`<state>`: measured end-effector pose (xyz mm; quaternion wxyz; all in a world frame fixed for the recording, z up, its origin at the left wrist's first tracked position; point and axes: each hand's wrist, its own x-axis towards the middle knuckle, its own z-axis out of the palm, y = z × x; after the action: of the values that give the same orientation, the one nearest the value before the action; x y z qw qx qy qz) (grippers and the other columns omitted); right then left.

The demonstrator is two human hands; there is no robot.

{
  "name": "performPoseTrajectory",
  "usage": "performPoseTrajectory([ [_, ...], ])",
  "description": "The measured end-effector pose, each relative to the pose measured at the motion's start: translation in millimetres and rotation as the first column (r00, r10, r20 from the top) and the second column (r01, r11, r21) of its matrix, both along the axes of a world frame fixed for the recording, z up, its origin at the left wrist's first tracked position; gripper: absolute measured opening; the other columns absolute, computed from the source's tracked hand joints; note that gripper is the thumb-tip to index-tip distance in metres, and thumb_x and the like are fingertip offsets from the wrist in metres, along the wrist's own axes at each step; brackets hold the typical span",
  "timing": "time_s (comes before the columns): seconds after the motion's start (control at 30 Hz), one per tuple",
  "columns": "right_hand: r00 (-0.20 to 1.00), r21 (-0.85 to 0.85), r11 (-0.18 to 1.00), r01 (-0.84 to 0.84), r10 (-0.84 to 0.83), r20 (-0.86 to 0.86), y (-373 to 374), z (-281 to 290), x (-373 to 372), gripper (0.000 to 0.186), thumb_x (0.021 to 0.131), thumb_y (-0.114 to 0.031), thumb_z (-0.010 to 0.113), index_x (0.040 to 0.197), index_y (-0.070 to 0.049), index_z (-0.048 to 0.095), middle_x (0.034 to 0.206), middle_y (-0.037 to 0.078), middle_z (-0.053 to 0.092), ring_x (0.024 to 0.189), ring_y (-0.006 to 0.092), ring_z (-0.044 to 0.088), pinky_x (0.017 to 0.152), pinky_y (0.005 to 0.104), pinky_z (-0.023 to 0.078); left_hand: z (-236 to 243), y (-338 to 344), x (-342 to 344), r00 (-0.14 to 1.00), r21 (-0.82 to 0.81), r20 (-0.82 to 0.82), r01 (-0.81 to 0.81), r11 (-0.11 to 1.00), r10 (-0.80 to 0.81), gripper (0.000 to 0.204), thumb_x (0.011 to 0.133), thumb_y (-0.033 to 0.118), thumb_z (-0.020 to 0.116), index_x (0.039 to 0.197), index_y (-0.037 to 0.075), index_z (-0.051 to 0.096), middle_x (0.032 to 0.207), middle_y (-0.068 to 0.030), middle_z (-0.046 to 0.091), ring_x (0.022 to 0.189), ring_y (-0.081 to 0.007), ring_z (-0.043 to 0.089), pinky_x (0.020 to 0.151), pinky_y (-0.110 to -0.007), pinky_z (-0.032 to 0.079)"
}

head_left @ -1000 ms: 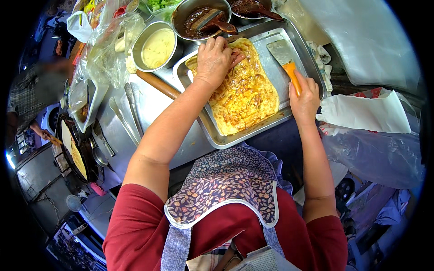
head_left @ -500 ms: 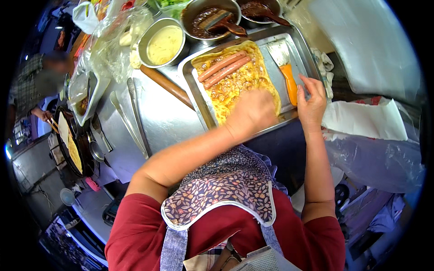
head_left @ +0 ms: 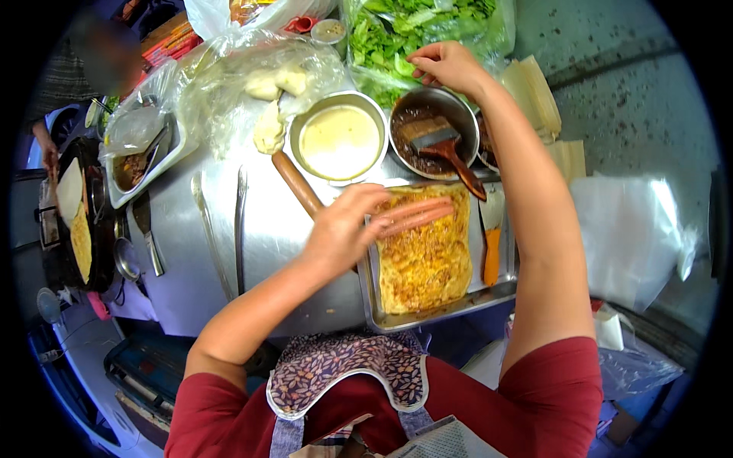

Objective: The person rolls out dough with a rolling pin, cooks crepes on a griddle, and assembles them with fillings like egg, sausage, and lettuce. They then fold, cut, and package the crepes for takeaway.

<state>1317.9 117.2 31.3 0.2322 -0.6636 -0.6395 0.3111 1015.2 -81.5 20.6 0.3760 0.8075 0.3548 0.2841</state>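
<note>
I see the left hand (head_left: 340, 233) loosely curved at the left end of two sausages (head_left: 418, 217); I can't tell whether it grips them. They lie just right of it, across the far part of an egg pancake (head_left: 426, 275) in the tray (head_left: 500, 292), whose near rim bounds my reach. Steel tabletop (head_left: 265, 229) stretches left of that hand. Half a second ago the right hand (head_left: 450, 65) was beside the orange-handled spatula (head_left: 492, 256); now it's beyond the sauce pot (head_left: 462, 113), fingertips drawn close at the lettuce (head_left: 385, 46), any hold unclear.
</note>
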Motion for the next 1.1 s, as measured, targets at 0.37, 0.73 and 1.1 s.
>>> performPoseTrajectory([
  [0.37, 0.643, 0.615, 0.765, -0.192, -0.375, 0.668, 179, -21, -19, 0.061, 0.084, -0.049, 0.072, 0.122, -0.001, 0.068, 0.114, 0.021, 0.072, 0.105, 0.0361, 0.069, 0.093, 0.0425, 0.055, -10, 53, -55, 0.973, -0.318, 0.151, -0.119, 0.941, 0.174, 0.028, 0.093, 0.003, 0.068, 0.121, 0.002, 0.067, 0.119, -0.0137, 0.067, 0.090, -0.0198, 0.070, 0.077, -0.030, 0.058],
  [0.73, 0.817, 0.115, 0.993, -0.013, -0.056, 0.573, 151, 16, -42, 0.048, 0.080, -0.042, 0.076, 0.109, -0.004, 0.075, 0.107, 0.019, 0.075, 0.097, 0.0336, 0.072, 0.089, 0.0438, 0.056, -9, 60, -60, 0.968, -0.295, 0.215, -0.061, 0.953, 0.128, 0.028, 0.092, 0.001, 0.068, 0.120, 0.003, 0.068, 0.117, -0.0143, 0.068, 0.089, -0.0209, 0.071, 0.075, -0.030, 0.058],
  [1.1, 0.829, -0.192, 0.933, 0.305, -0.161, 0.535, 63, -55, 8, 0.085, 0.065, -0.051, 0.090, 0.127, 0.002, 0.066, 0.126, 0.024, 0.068, 0.117, 0.0337, 0.066, 0.102, 0.0408, 0.052, -7, 27, -46, 0.980, -0.283, 0.189, -0.001, 0.959, 0.057, 0.027, 0.092, 0.003, 0.069, 0.119, 0.002, 0.068, 0.115, -0.0133, 0.068, 0.088, -0.0216, 0.069, 0.076, -0.031, 0.058],
])
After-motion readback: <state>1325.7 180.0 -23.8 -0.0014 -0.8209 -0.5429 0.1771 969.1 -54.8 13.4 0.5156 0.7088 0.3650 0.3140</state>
